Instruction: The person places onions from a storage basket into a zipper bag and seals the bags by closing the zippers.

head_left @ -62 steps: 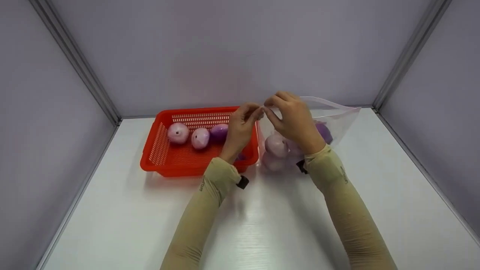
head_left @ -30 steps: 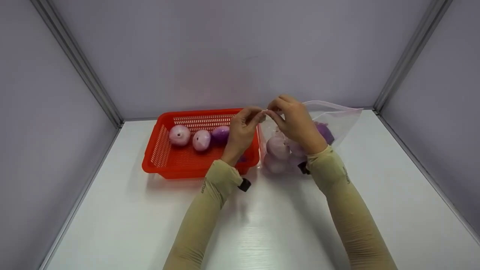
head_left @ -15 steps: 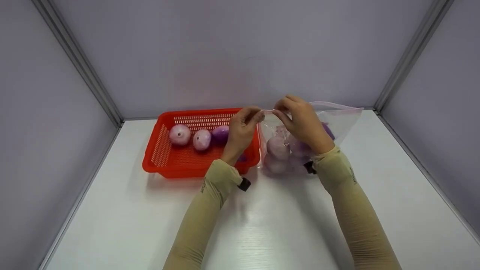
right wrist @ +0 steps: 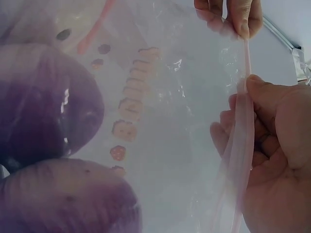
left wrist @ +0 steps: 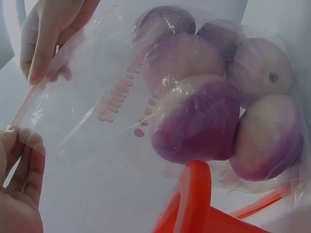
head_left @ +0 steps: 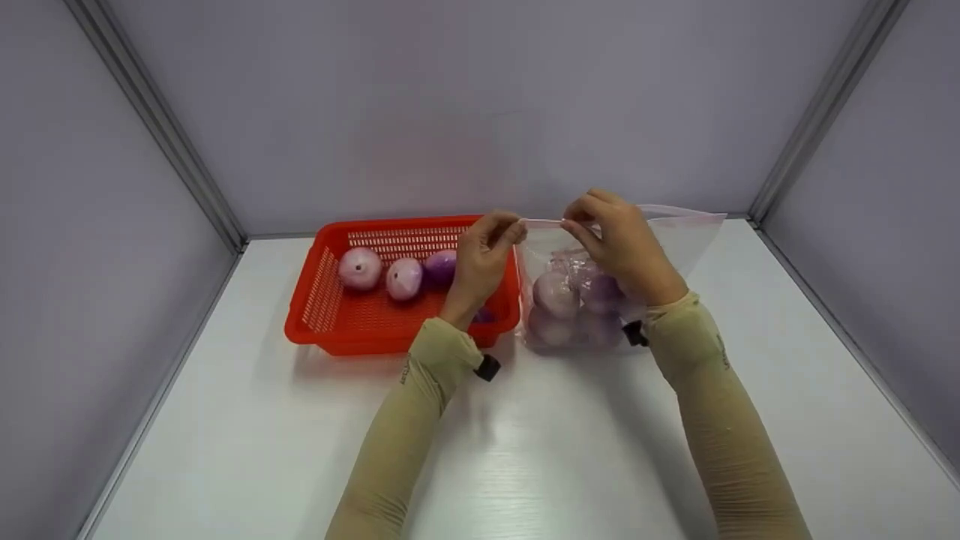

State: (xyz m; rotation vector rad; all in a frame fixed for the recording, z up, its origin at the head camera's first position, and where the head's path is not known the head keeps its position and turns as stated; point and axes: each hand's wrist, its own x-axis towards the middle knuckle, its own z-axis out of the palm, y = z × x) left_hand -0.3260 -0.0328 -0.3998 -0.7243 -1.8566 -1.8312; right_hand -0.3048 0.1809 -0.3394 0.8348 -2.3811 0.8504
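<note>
A clear zip bag with pink print stands upright on the table, right of the red basket. Several purple-and-white onions sit at its bottom, seen through the film. My left hand pinches the left corner of the bag's top edge between thumb and fingers. Further right along that zip strip, my right hand pinches the edge, thumb on one face and fingers behind the film. Between the hands the strip runs straight and its sides lie together. Right of my right hand, the mouth gapes.
The red plastic basket stands against the bag's left side. Inside lie several onions, one partly covered by my left hand. Grey panels enclose the white table at the back and both sides.
My right hand has slid rightward along the zip strip, away from my left hand, which keeps its pinch at the corner. The straight stretch between them has grown longer.
</note>
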